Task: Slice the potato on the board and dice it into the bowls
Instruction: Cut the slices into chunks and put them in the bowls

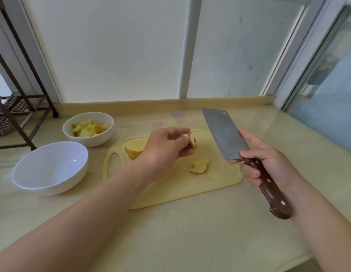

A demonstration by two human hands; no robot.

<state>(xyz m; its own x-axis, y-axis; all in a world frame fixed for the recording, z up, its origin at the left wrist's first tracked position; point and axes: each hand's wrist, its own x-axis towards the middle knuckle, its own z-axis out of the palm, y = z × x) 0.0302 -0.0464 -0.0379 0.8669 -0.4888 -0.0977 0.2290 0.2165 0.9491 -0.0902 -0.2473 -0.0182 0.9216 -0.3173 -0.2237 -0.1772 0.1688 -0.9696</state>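
On the yellow cutting board (219, 179) lies a stack of potato slices (134, 148) at its left end, partly hidden by my wrist. My left hand (166, 148) hovers over the board and pinches a small potato piece (192, 142) between its fingertips. A few cut potato pieces (200, 166) lie near the board's middle. Right of the board, my right hand (267, 163) grips the brown handle of a cleaver (223, 134), whose blade is raised and points away from me. The far white bowl (88, 128) holds several diced pieces. The near white bowl (50, 167) holds nothing.
The beige counter (190, 232) runs to a frosted window wall at the back. A dark metal rack (17, 107) with a checked cloth stands at the far left. A glass pane (327, 99) borders the right side.
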